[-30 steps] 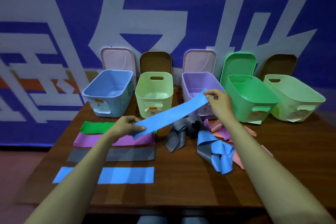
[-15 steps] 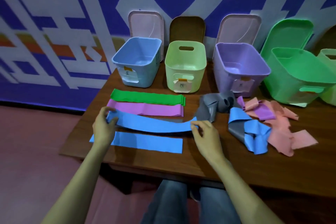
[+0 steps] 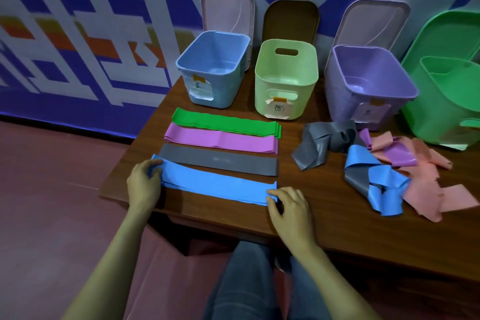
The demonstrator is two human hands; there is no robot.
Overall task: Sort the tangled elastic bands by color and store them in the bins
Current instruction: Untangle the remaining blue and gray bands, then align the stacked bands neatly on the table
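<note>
Four flat bands are laid on the dark brown wood-grain table (image 3: 324,218): green band (image 3: 226,124), purple band (image 3: 220,141), grey band (image 3: 218,162), blue band (image 3: 218,184). At 3 o'clock a tangle (image 3: 384,163) of grey, blue, purple and salmon-pink is seen. At 12 o'clock are set a light blue bin (image 3: 213,70), a pale green bin (image 3: 285,83) and a lilac bin (image 3: 368,86).

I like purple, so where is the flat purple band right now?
The flat purple band lies left of centre on the table, between the green band behind and the grey band in front.

Dim, bluish light — soft shadows, wide-angle bending at edges.
</note>
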